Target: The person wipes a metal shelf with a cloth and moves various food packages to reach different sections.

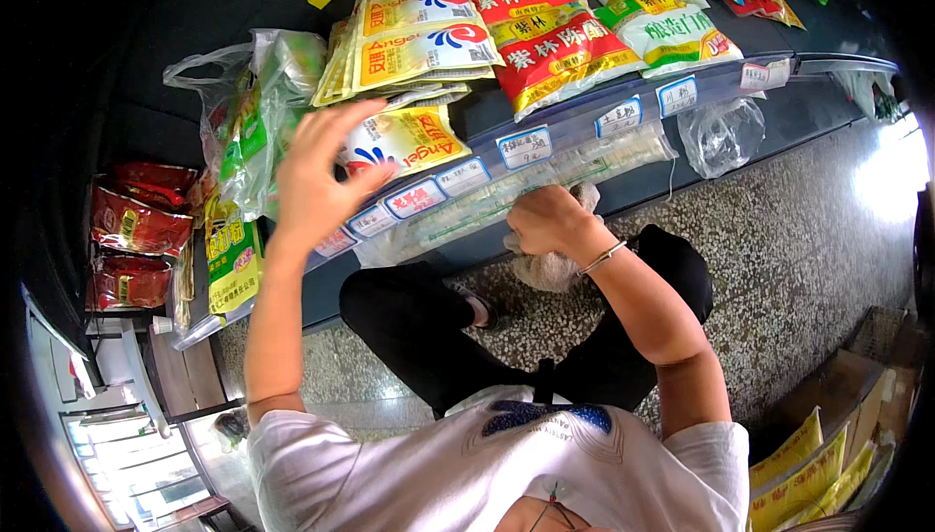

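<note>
Over the left part of a dark shelf, my left hand (321,166) is raised with thumb and fingers apart, holding nothing. Just beyond its fingertips lies a yellow and white Angel packet (409,141), below a stack of similar packets (424,28). A clear plastic bag with green packets (270,115) is beside the hand on its left. My right hand (544,221), with a bracelet at the wrist, is closed on a greyish cloth (548,270) that hangs below it, in front of the shelf's edge.
Red and yellow pouches (551,35) and green and white pouches (657,13) lie further right on the shelf. Price tags line its front rail (570,134). Dark red packets (139,221) stand at the left. Yellow bags (803,473) stand in boxes at the lower right.
</note>
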A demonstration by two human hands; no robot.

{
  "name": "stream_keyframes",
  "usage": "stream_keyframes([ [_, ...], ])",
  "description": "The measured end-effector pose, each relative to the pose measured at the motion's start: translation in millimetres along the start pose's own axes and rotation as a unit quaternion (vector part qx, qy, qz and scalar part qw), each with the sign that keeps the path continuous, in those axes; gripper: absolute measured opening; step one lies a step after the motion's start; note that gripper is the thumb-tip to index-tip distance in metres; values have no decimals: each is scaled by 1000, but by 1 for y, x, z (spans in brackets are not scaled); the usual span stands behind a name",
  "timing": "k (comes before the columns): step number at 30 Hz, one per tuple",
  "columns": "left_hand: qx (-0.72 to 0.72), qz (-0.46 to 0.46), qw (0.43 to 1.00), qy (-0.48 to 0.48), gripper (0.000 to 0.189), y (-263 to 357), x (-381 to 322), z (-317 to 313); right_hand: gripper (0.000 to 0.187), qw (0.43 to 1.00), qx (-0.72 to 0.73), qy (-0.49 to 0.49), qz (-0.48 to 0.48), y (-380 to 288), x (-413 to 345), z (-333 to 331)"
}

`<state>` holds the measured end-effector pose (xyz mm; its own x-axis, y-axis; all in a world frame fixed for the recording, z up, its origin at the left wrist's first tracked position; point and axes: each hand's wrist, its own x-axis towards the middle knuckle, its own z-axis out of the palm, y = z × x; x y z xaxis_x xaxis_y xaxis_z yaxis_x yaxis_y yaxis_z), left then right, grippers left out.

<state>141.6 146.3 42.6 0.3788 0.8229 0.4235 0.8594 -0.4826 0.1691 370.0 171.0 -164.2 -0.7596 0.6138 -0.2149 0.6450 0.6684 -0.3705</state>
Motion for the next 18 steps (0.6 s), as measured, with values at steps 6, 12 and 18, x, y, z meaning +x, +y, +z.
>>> stream_keyframes([
  [6, 82, 43, 995, -33, 38, 13, 22, -19, 19, 1000, 4, -16, -8, 0, -2, -8],
  [12, 135, 64, 988, -41, 36, -10, 6, 1, 19, 1000, -1, -2, -17, -2, 6, -2],
  [18, 186, 101, 977, -28, 81, 16, -22, 31, 18, 1000, -1, -9, -13, -7, -1, -9],
])
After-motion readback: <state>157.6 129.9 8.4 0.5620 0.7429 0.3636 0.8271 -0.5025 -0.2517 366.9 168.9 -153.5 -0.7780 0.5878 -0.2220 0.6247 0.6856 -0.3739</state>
